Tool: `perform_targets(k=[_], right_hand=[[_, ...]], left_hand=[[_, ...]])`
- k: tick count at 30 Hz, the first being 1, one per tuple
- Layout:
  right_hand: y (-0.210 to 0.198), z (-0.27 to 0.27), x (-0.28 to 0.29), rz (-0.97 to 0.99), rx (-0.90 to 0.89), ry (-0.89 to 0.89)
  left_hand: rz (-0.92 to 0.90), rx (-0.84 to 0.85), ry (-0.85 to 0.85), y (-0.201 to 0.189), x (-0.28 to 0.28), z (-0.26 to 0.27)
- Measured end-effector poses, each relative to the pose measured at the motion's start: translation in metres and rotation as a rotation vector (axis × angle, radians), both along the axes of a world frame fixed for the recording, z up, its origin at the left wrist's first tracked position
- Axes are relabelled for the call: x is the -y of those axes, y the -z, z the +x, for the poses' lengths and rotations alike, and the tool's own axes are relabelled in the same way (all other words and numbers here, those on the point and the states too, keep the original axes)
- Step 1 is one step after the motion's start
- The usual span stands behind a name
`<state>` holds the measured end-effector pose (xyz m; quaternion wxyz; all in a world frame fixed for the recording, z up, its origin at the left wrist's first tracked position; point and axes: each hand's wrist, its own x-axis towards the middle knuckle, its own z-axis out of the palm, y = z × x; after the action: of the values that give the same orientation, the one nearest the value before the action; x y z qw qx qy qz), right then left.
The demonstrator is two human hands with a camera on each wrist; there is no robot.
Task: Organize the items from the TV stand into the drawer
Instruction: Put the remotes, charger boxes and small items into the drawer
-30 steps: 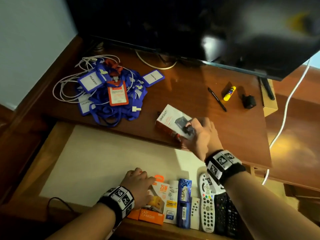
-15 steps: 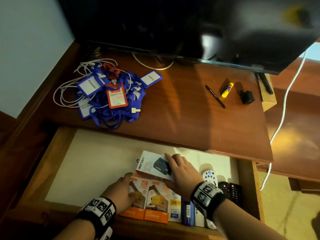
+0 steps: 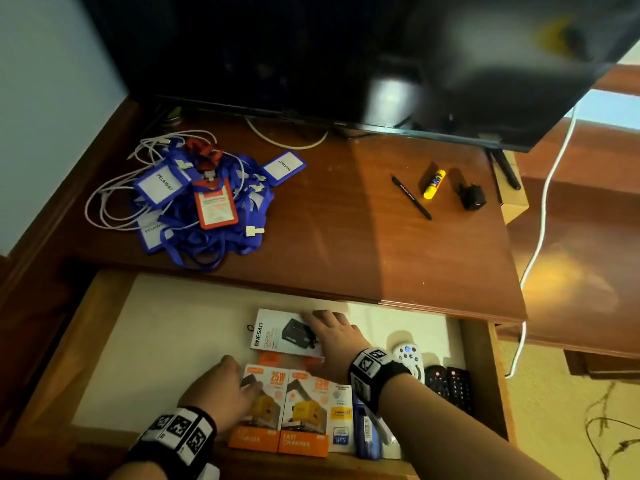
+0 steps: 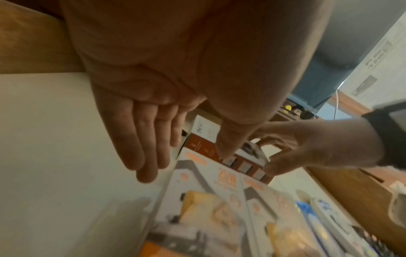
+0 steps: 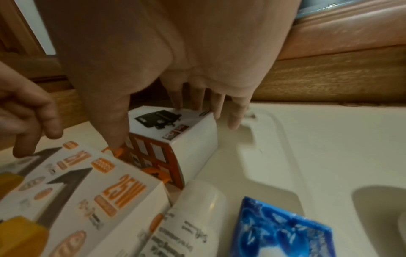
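— Where was the white charger box (image 3: 284, 336)?

— Down flat inside the drawer (image 3: 166, 341), mid-floor, touching the back ends of the two orange charger boxes (image 3: 277, 410) lined along the drawer's front wall.

— And the hands?

— Right hand (image 3: 334, 344) clamped over the box, fingers across the top and far edge, thumb against the near side. Left hand (image 3: 221, 393) flat, fingers straight and together along the left orange box, thumb on top, gripping nothing.

— Which step, then?

— Looked like squaring the box into its row, placement nearly finished.

— Next?

— Probably called for letting go, then reaching above the drawer for the lanyards (image 3: 201, 199), pen (image 3: 410, 197), glue stick (image 3: 434, 183) and black adapter (image 3: 471, 198).
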<state>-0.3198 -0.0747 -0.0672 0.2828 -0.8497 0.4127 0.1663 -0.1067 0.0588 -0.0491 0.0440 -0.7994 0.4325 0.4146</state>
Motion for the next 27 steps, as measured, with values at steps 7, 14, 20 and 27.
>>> perform_targets(k=[7, 14, 20, 27], right_hand=[[-0.097, -0.044, 0.020, -0.049, 0.262, -0.021], [-0.134, -0.132, 0.183, -0.389, 0.235, 0.656], [-0.123, -0.137, 0.297, -0.279, 0.002, 0.877], [-0.090, -0.130, 0.317, -0.214, -0.179, 0.773]], left_hand=[[-0.252, 0.063, -0.034, -0.061, 0.055, -0.031], [-0.437, -0.083, -0.014, -0.109, 0.123, -0.085], [-0.455, -0.077, 0.028, -0.113, 0.156, -0.118], [-0.460, -0.068, 0.093, -0.105, 0.190, -0.135]])
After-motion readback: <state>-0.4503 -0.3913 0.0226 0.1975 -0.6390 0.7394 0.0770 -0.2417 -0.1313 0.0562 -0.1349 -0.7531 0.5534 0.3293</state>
